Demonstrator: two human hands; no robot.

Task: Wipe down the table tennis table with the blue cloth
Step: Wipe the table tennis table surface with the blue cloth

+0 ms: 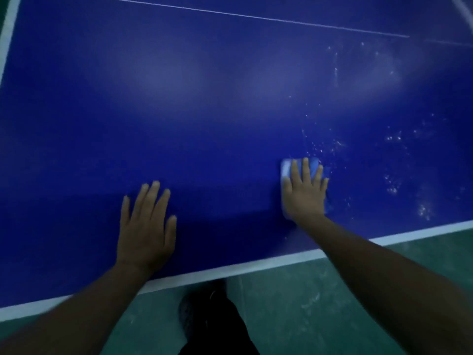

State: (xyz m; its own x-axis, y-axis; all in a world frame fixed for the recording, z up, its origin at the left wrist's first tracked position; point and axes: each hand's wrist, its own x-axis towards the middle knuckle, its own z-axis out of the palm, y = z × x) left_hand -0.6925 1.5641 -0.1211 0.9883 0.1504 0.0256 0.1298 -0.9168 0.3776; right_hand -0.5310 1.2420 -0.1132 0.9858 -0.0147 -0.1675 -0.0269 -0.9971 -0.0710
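The table tennis table filled most of the view, its white-edged near side running across the lower part above a green floor. Left of centre, the left hand lay flat on the bare blue top near that edge, fingers straight and spread, holding nothing. To the right, the right hand pressed with straight fingers on the blue cloth, which lay flat on the tabletop, white specks scattered further right.

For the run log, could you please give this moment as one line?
right hand: presses cloth on table | left hand: flat on table | specks: right of cloth
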